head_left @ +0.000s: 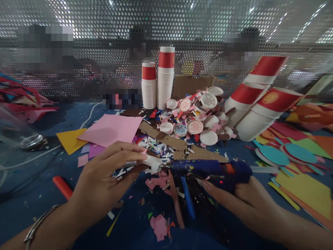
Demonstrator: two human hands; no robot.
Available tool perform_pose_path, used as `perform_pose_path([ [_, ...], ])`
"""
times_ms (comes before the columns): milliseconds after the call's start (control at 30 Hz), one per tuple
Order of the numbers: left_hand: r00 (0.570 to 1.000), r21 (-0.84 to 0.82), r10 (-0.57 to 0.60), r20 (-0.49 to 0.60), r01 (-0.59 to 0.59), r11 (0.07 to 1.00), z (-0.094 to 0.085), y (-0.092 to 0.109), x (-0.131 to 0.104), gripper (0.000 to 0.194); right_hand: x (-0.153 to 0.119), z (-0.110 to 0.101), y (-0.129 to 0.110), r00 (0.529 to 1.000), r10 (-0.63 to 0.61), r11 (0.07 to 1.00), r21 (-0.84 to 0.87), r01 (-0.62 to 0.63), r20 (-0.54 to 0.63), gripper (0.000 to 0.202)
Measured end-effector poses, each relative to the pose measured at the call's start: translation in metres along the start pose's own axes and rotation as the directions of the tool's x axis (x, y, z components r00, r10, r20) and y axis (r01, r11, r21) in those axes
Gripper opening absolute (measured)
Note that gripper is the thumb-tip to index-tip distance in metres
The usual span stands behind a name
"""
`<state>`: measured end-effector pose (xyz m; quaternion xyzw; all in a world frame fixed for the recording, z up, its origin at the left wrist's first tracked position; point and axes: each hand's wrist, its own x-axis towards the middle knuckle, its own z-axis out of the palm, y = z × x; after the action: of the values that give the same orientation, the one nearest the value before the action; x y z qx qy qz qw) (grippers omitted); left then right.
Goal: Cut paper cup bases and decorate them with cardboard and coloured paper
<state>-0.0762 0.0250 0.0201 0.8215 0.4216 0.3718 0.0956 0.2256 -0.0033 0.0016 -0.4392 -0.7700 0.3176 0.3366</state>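
From far off, I see my left hand [100, 178] pinching a small white piece [153, 163] between its thumb and fingers, over the middle of the dark blue table [130, 225]. It looks like paper. My right hand [251, 203] has its fingers wrapped around a smooth, hard blue glue gun [197, 168]. A red light glows on its side. Its tip is right by the white piece; I can't tell if they touch.

Behind them sit rough, flat cardboard strips [163, 136], thin paper scraps [153, 144] and a heap of round white cup bottoms [195, 127], some with criss-cross lines. A smooth pink sheet [111, 129] lies to the left. Tall, ridged stacks of paper cups [165, 86] stand farther back, before a shiny wall full of little round holes [187, 17].
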Motion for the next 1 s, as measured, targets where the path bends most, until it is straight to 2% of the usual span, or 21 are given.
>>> perform_pose_path([
  [133,0.999,0.019,0.039,-0.034,-0.038,0.999,-0.002,0.002,0.0,0.019,0.001,0.0,-0.001,0.999,0.022,1.0,0.007,-0.023,0.041,0.025],
  [233,1.0,-0.01,0.006,-0.019,-0.007,1.0,-0.003,0.0,-0.001,0.021,-0.001,0.0,0.001,0.999,0.04,0.999,-0.029,-0.039,0.03,0.035],
  [367,0.981,-0.184,-0.176,0.077,0.187,0.965,0.0,-0.006,0.001,0.019,-0.004,-0.001,0.002,0.999,0.051,0.998,-0.026,-0.051,-0.008,0.033],
  [467,0.932,-0.377,-0.312,0.185,0.361,0.853,0.006,-0.008,0.005,0.013,-0.003,0.0,0.002,0.998,0.036,0.999,-0.015,-0.037,-0.049,0.028],
  [567,0.897,-0.475,-0.369,0.245,0.443,0.761,0.011,-0.008,0.008,0.01,-0.001,0.001,0.001,0.997,0.044,0.999,-0.007,-0.045,-0.056,0.032],
  [833,0.875,-0.517,-0.403,0.27,0.485,0.706,0.014,-0.006,0.009,0.008,0.001,0.003,0.0,0.997,0.068,0.996,0.067,-0.065,-0.034,0.031],
  [1000,0.874,-0.522,-0.408,0.264,0.485,0.702,0.014,-0.006,0.009,0.007,0.0,0.003,0.002,0.996,0.085,0.994,0.073,-0.084,-0.012,0.027],
])
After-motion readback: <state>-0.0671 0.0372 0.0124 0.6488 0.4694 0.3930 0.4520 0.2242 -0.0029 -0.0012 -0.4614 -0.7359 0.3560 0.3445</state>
